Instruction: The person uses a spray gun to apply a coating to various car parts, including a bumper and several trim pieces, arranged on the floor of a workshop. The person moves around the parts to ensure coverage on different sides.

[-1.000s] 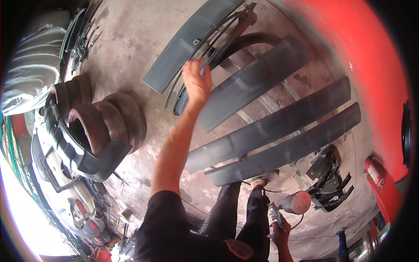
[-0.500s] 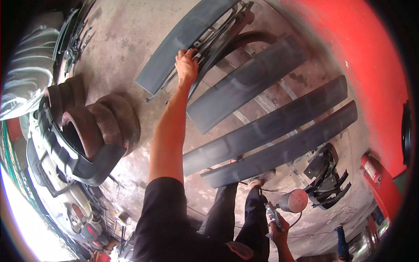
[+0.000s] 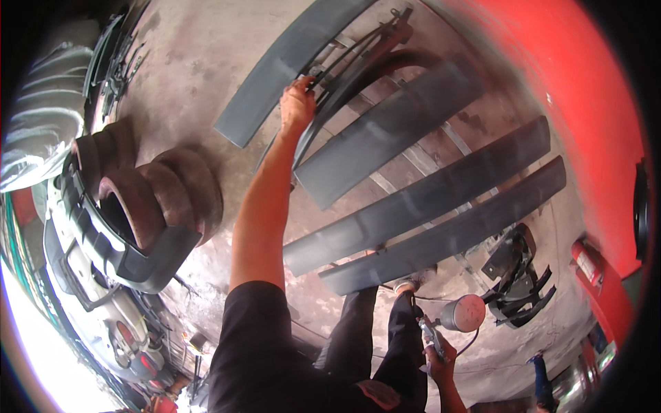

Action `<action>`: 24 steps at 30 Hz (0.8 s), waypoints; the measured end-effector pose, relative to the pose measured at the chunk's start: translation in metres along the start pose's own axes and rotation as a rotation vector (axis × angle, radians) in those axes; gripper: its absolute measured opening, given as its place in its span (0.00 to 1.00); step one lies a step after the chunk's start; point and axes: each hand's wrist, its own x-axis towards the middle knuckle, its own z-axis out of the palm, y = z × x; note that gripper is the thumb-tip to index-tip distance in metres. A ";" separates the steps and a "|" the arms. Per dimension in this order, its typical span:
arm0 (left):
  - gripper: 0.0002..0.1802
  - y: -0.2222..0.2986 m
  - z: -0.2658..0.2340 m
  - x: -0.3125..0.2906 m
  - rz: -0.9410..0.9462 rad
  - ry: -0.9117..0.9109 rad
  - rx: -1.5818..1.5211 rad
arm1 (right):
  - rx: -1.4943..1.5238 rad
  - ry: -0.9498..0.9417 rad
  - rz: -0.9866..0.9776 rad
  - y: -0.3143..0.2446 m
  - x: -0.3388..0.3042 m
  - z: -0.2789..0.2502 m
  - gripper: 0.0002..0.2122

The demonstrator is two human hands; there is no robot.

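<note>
While the left hand (image 3: 297, 110), pinch unclear, curls by the long grey panel (image 3: 282, 65), hold clear the silver spray gun (image 3: 432, 334) the right hand (image 3: 441, 358) grips.

Dressed in a black short-sleeved shirt (image 3: 275, 372). Cut with a sleeve (image 3: 258, 316) ending above the elbow, well back from the left hand (image 3: 298, 104), and bare beyond its hem down to the fingers. Bare likewise at the right hand (image 3: 441, 361) and along the forearm (image 3: 449, 396) just behind it. Marked, to the left of that hand and slightly behind it, with a rounded reddish patch (image 3: 379, 394), probably a print, though too blurred to be sure. Clad in long black trousers (image 3: 398, 351), just left of the right hand.
</note>
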 end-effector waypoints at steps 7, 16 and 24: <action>0.20 -0.006 -0.030 -0.013 -0.051 0.032 -0.008 | -0.041 -0.010 -0.008 -0.015 0.004 -0.001 0.19; 0.12 0.123 -0.070 -0.203 0.080 0.141 -0.285 | 0.339 0.037 0.121 -0.075 0.003 0.020 0.19; 0.10 0.257 -0.040 -0.476 -0.190 -0.664 -0.700 | 0.152 0.139 -0.273 -0.071 0.006 0.005 0.14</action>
